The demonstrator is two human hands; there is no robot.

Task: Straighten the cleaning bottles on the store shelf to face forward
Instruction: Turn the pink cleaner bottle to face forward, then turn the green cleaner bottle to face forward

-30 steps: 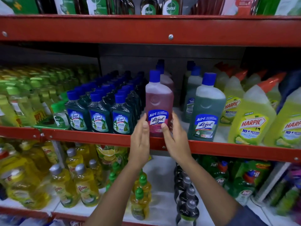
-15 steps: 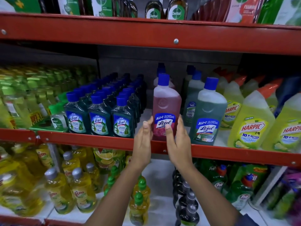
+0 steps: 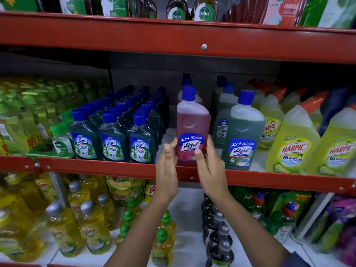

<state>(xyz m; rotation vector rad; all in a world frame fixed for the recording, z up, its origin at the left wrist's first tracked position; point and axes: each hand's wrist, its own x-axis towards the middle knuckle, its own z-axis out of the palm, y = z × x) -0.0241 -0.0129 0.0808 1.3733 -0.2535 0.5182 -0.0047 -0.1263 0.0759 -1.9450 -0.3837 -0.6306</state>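
Red metal store shelf (image 3: 115, 167), middle tier, packed w/ cleaning bottles; more stock above & below. Pink Lizol bottle (image 3: 192, 130) stands upright at the front edge, label facing fwd, in the gap btwn the dark green Lizol bottles (image 3: 111, 139) on its left and the grey-green Lizol bottle (image 3: 243, 132) on its right. Left hand (image 3: 167, 170) and right hand (image 3: 210, 168) flank its lower half, palms turned inward, fingers extended; thumbs and fingertips touch the sides near the label, a light cupping more than a firm clamp. Cannot tell if palms bear on it.

Judgement: pink one looks about squared, final nudge. Risks: bottle sits close to the shelf lip, so pulling it fwd or letting go off-balance could tip it over the edge. Too much twist would turn the label off-centre. Right hand is near the grey-green bottle; a wide withdrawal could knock that one askew.
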